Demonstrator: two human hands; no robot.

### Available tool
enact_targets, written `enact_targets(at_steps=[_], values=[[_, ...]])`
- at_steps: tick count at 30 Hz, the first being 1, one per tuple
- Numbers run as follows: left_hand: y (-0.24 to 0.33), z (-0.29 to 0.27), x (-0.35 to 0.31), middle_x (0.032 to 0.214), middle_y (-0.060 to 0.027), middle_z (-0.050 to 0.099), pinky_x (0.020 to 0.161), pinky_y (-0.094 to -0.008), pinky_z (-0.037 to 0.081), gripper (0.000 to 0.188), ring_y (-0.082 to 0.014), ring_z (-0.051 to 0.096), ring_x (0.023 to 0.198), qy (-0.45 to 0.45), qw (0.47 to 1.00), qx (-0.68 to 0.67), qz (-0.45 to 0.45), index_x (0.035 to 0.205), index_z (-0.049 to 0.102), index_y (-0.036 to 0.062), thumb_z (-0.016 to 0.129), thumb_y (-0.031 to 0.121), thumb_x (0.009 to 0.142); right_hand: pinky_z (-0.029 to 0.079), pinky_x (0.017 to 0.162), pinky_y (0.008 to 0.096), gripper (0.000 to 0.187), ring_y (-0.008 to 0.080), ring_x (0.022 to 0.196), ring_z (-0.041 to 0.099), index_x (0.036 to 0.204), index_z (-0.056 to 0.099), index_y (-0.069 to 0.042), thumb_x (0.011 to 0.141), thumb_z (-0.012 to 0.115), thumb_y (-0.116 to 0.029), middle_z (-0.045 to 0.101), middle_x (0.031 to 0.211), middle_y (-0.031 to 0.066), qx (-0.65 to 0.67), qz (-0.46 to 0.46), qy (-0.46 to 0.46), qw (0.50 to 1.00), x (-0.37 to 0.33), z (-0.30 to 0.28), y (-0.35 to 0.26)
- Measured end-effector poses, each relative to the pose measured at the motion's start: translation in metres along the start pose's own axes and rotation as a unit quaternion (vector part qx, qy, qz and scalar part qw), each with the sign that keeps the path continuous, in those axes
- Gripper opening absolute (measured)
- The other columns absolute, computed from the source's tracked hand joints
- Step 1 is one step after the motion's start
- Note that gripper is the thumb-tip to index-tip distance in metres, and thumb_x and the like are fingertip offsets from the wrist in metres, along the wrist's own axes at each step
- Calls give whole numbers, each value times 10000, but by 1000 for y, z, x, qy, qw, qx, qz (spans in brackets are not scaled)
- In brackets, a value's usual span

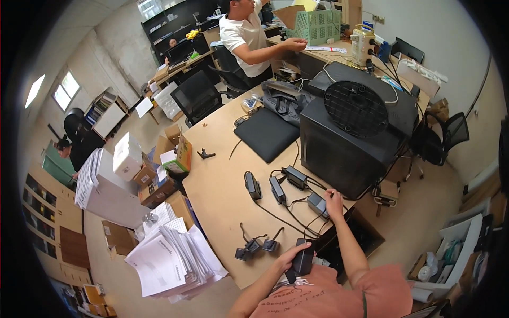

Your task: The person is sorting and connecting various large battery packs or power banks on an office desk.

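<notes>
My left hand (290,256) is closed round a black power adapter (304,259) in front of my body, at the table's near edge. Further forward, my right hand (334,204) has its fingers closed at the right end of a grey-black power adapter (317,203) lying on the table. Whether they pinch its body or the cable there is hard to see. Beside it lie three more adapters: one (295,177) behind, one (277,190) to the left, one (253,185) further left. Black cables (289,214) run between them. Two small black devices with short leads (248,249) (271,244) sit nearer me.
A large black case (339,148) with a round black base on top stands right of the adapters. Behind lie a flat black laptop-like slab (266,134) and grey cloth (286,100). Paper stacks (175,259) rise at left. A person in white (245,42) stands beyond the table.
</notes>
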State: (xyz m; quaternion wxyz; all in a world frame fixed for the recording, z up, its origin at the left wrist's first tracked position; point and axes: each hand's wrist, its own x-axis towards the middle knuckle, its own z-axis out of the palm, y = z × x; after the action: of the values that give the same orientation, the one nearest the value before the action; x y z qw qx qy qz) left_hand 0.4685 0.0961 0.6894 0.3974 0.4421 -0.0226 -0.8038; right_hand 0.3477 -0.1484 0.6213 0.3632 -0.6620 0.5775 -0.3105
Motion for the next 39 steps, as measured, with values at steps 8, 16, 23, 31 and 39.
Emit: enact_targets(at_steps=[8,16,23,31,39], values=[[-14,-6,21,1117,-133,721,934,-376,569,460,-254,702,1029,4,985,-150,82,1196,637,-18,656,368,947,505,958,453,854,398,1144,630,1341,574,-23,764,736,-631,645,1259,234,-170,-6,-275,946,19,4,43],[-29,-34,18,1196,-201,688,1040,-469,507,546,-340,665,1116,27,963,-239,121,1256,591,-48,636,388,931,521,951,437,821,359,1123,662,1289,650,-89,677,797,-615,696,1210,207,-120,12,-305,945,5,-1,47],[-27,-37,19,1161,-213,695,1033,-492,502,473,-356,664,1110,12,958,-249,143,1219,611,-19,623,359,935,514,982,416,850,370,1143,655,1269,661,-77,678,779,-677,688,1224,218,-114,-4,-306,945,-24,26,37],[-7,-22,-18,1378,-274,583,1042,-450,507,596,-337,641,1163,32,966,-161,202,1431,463,-48,521,348,990,546,801,343,386,223,904,689,972,703,-26,951,650,-408,716,944,130,57,42,-121,990,-73,3,-11],[-3,17,1,1101,-176,713,880,-353,576,466,-269,712,999,6,990,7,140,1259,589,-25,550,372,1019,523,758,282,294,140,834,660,1106,639,-33,1072,514,-297,689,939,58,630,252,-327,658,-84,-2,-35]])
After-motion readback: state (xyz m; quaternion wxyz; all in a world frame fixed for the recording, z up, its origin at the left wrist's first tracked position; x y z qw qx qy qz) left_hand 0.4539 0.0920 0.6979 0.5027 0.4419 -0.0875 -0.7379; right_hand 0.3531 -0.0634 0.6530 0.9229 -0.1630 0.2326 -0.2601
